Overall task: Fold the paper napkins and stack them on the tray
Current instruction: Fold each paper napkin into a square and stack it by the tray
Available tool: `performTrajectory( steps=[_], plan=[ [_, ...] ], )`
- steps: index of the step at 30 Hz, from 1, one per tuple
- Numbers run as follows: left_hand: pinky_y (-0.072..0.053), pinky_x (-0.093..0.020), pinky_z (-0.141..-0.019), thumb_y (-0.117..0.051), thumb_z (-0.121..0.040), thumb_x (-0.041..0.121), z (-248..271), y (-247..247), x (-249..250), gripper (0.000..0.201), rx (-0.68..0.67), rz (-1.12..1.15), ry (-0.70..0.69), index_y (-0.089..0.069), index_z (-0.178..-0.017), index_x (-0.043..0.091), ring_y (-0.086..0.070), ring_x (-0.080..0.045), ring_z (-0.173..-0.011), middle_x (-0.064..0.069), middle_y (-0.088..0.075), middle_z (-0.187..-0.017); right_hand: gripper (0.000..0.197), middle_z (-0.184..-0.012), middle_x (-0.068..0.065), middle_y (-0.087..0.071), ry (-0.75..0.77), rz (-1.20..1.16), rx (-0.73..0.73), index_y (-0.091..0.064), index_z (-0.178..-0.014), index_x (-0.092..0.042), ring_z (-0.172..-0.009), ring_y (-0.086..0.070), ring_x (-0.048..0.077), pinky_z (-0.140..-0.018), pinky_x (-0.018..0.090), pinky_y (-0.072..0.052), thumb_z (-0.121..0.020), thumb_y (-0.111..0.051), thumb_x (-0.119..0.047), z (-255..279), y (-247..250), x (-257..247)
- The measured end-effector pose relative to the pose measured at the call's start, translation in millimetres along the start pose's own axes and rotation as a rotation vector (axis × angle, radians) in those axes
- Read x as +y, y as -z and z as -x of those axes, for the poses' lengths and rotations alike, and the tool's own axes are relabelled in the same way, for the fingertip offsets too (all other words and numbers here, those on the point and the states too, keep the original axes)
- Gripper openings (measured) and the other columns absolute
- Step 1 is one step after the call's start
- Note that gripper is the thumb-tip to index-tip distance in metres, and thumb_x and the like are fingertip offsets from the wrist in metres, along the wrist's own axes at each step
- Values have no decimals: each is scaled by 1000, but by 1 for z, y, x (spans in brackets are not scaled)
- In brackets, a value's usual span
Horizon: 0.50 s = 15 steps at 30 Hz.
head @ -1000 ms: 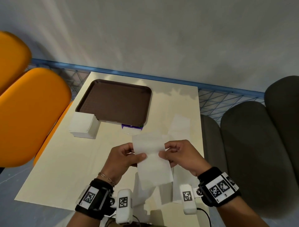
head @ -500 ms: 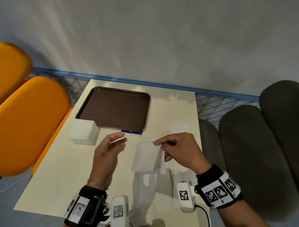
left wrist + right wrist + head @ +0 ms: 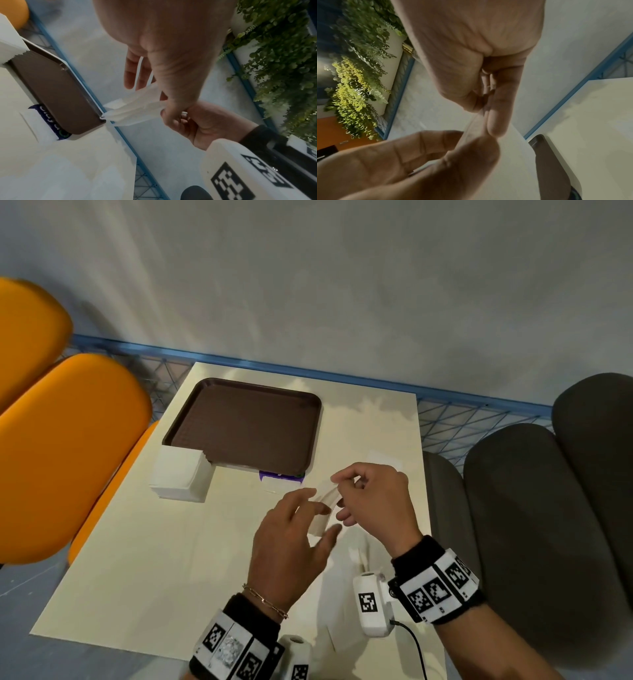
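A thin white paper napkin (image 3: 322,508) hangs above the table in front of the brown tray (image 3: 246,422), which holds nothing. My right hand (image 3: 337,484) pinches its upper edge between thumb and forefinger, as the right wrist view shows for the right hand (image 3: 485,113). My left hand (image 3: 322,520) is at the napkin's lower part, with fairly straight fingers on one side and the thumb on the other; a gap shows between them. In the left wrist view the napkin (image 3: 137,111) stretches from the right hand (image 3: 173,115) towards the tray (image 3: 56,86).
A thick stack of white napkins (image 3: 181,474) sits against the tray's near left corner. A purple pack (image 3: 281,475) pokes out under the tray's front edge. Another flat sheet (image 3: 383,458) lies by the table's right edge. Orange seats stand on the left, dark ones on the right.
A second ago both hands pinched the napkin. The left hand then let go and opened. It has now moved back to the napkin, which the right hand has lifted and turned edge-on.
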<state>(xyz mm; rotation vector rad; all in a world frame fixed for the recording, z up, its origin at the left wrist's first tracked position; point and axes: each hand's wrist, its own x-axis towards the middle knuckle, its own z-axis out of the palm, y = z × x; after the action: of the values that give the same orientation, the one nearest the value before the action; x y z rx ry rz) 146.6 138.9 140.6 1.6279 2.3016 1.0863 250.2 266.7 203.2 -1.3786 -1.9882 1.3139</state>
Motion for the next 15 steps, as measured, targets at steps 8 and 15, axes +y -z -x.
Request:
performTrajectory(
  steps=[8,15],
  plan=[
    [-48,-2,-69,-88,-82,18,-4,15,-9,16,132,194,64,-84,-97,21,-67,2,-77,12,-78,-96,20,-71,1,-78,-74,5,-133,-79,-101,-32,-62,-75,18,-74,46,-67,-91,-69,-17,1,20,9],
    [-52,-15,-63,-88,-82,20,-19,53,-6,9,-85,511,249,-86,-90,23,-70,-5,-66,17,-79,-88,46,-142,-23,-59,390,60,-328,-74,-117,-44,-132,-58,5,-107,24,-49,-75,-90,-51,15,52,9]
  ],
)
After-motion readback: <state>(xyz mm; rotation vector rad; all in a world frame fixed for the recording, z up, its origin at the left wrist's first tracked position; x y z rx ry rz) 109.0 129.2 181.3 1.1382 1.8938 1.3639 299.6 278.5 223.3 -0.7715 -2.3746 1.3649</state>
